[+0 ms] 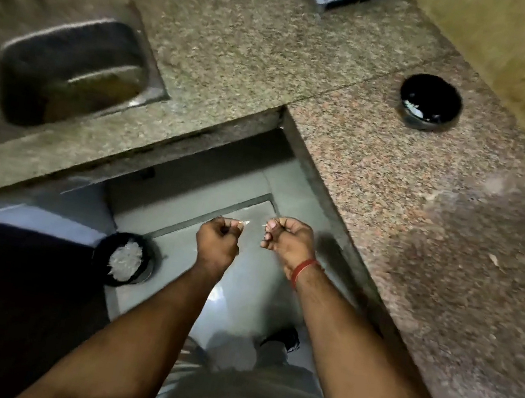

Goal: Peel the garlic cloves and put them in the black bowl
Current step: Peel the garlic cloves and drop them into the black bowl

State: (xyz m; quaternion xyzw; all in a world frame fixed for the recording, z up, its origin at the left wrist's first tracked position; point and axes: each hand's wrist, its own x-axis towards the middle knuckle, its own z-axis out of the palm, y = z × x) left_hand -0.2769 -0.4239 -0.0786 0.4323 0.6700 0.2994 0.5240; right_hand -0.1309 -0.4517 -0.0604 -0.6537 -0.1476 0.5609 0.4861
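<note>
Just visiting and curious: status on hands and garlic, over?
Left hand and right hand curled, pinching something small, too blurred to name. Black bowl on counter, apart. Nothing blocking.

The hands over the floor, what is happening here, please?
A person stands at a granite counter corner. The left hand and right hand are held apart, fingers curled, each seeming to pinch something small and pale, too blurred to name. A black bowl sits on the counter. A dark bin stands on the floor.

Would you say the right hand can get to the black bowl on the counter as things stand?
Probably yes. The right hand is off the counter edge, and only bare counter lies between it and the black bowl, though some way off.
</note>
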